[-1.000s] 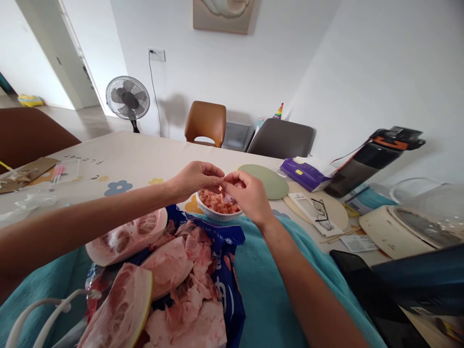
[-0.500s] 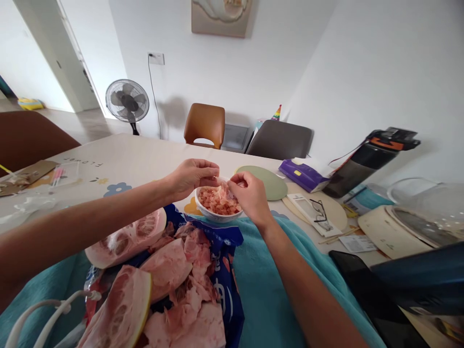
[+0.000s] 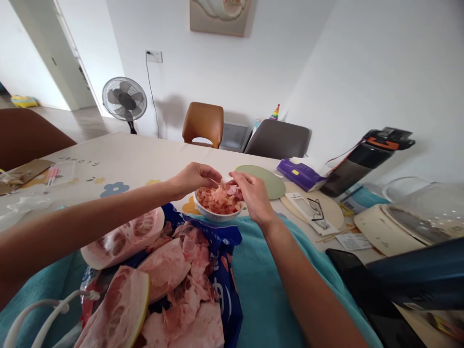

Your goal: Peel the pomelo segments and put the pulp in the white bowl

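Above the bowl (image 3: 217, 217), right hand (image 3: 255, 195) is holding membrane (image 3: 235, 193), left hand (image 3: 194, 180) is curling, hold unclear, both needing a low, gentle touch to spare the pulp (image 3: 219, 205)

Fan (image 3: 125, 99) near wall (image 3: 224, 72); glasses (image 3: 318, 211) on white packet (image 3: 299, 203); purple pack (image 3: 300, 175) beside dark bottle (image 3: 353, 168).

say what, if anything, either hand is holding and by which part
Right hand: apparently a pale pink pomelo scrap, the gripped part hidden. Left hand: cannot tell.
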A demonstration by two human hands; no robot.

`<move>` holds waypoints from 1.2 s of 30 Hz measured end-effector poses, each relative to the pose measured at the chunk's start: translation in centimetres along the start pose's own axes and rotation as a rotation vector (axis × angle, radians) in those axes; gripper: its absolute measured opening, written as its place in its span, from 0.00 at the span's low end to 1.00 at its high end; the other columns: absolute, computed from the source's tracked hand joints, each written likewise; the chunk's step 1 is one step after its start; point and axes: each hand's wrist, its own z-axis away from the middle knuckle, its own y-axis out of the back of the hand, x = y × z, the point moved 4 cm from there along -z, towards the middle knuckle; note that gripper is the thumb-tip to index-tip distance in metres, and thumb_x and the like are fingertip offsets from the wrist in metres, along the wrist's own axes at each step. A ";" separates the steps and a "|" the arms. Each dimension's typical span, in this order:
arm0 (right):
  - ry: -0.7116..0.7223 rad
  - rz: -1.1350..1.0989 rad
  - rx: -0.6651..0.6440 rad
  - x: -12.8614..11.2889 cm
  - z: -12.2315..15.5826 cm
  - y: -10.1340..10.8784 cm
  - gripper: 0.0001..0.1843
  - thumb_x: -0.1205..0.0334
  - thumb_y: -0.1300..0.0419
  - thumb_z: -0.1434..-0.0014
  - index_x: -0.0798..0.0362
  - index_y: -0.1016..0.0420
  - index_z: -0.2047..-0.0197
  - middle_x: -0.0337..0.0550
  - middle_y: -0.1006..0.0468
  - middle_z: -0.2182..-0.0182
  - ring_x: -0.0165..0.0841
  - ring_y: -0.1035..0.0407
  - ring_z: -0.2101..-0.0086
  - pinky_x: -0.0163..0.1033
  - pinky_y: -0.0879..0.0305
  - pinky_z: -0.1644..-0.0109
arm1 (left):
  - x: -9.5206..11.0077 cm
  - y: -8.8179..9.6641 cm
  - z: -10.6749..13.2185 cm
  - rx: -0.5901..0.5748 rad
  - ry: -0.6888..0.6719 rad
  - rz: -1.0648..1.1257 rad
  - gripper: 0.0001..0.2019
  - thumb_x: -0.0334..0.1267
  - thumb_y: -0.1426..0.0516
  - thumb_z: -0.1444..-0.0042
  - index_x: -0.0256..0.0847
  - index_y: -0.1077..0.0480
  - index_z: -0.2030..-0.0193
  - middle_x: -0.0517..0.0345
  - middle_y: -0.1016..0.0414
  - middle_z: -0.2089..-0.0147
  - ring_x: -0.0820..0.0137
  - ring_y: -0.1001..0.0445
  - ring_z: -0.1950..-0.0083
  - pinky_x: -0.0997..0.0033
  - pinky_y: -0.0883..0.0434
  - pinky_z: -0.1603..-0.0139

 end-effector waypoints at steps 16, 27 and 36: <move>-0.202 -0.390 -0.085 -0.7 0.7 -1.0 0.20 0.45 0.43 0.40 0.54 0.30 0.69 0.43 0.21 0.74 0.30 0.28 0.75 0.34 0.31 0.74 | 2.9 -1.5 2.1 0.079 -0.554 -0.527 0.10 0.36 0.38 0.48 0.44 0.21 0.58 0.52 0.24 0.52 0.63 0.30 0.46 0.62 0.37 0.40; -0.171 -0.375 -0.344 -1.2 1.1 -1.7 0.28 0.34 0.48 0.42 0.52 0.26 0.68 0.44 0.21 0.74 0.36 0.25 0.67 0.40 0.26 0.67 | 2.1 -0.8 1.8 -0.093 -0.305 -0.277 0.12 0.40 0.37 0.49 0.39 0.22 0.58 0.56 0.21 0.60 0.68 0.26 0.60 0.70 0.31 0.58; -0.100 -0.343 -0.203 -0.9 0.7 -1.0 0.19 0.45 0.36 0.48 0.53 0.26 0.75 0.41 0.23 0.75 0.34 0.26 0.69 0.41 0.25 0.63 | 0.7 0.9 1.6 -0.220 -0.091 0.283 0.10 0.35 0.35 0.50 0.39 0.24 0.60 0.58 0.23 0.64 0.73 0.24 0.63 0.71 0.28 0.59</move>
